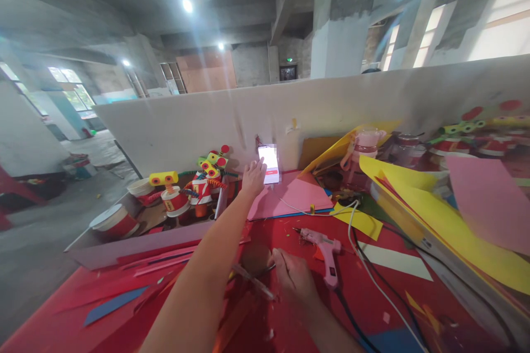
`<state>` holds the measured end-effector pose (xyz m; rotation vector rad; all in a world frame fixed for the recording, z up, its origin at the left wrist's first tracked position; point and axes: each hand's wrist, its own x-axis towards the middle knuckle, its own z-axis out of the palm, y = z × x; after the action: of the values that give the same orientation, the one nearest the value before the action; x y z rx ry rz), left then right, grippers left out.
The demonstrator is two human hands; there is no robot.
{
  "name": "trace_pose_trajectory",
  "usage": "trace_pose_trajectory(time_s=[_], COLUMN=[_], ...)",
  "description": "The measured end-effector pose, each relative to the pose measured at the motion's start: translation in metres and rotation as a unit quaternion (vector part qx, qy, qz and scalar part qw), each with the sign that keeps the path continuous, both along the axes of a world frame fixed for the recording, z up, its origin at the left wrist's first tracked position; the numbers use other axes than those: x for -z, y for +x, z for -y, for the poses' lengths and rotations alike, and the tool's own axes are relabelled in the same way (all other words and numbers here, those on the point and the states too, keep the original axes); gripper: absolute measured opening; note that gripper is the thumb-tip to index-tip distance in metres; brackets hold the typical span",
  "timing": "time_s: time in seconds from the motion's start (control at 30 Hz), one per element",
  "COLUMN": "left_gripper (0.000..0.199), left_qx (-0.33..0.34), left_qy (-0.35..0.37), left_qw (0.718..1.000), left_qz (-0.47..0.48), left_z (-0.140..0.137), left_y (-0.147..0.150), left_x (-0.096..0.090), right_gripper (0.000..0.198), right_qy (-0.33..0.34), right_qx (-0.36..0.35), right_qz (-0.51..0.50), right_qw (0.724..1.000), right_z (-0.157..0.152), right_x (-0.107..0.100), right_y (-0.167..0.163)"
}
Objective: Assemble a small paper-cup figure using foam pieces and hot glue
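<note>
My left hand (253, 177) reaches forward with its fingers stretched out, touching the left side of a lit smartphone (270, 163). The phone leans upright against the pale partition, and a white cable runs near its foot. Low over the red table, my right hand (295, 277) is closed, thumb against curled fingers; what they hold, if anything, I cannot make out. Beside it lies a thin, clear stick-like piece (254, 282), partly blurred. To the right of that hand, a pink hot glue gun (325, 251) rests on its side.
A shallow box (141, 245) at left holds paper-cup robot figures (176, 198). Pink card sheets (292, 198) lie under the phone. At right, another box (418, 231) carries yellow sheets (455, 220). Cables (364, 259) cross the right side. A pale partition (199, 121) closes the back.
</note>
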<state>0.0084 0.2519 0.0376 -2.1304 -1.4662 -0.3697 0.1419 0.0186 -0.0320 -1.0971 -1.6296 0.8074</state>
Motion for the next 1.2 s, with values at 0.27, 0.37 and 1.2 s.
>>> trace_pose_trajectory(time_s=[0.27,0.37,1.2], left_gripper=[0.048,0.05,0.051], left_qx=[-0.005,-0.01,0.015], left_qy=[0.003,-0.01,-0.003], left_qw=[1.0,1.0,1.0], left_qz=[-0.004,0.008,-0.017], left_z=[-0.001,-0.003,0.007], left_y=[-0.001,-0.002,-0.001], left_x=[-0.002,-0.004,0.005], right_gripper=[0.055,0.054,0.055], right_qy=[0.005,0.005,0.01], right_qx=[-0.008,-0.001,0.0], right_qz=[-0.001,0.007,0.023], right_qw=[1.0,1.0,1.0], right_z=[-0.004,-0.003,-0.001], right_x=[0.006,0.006,0.0], right_y=[0.0,0.0,-0.001])
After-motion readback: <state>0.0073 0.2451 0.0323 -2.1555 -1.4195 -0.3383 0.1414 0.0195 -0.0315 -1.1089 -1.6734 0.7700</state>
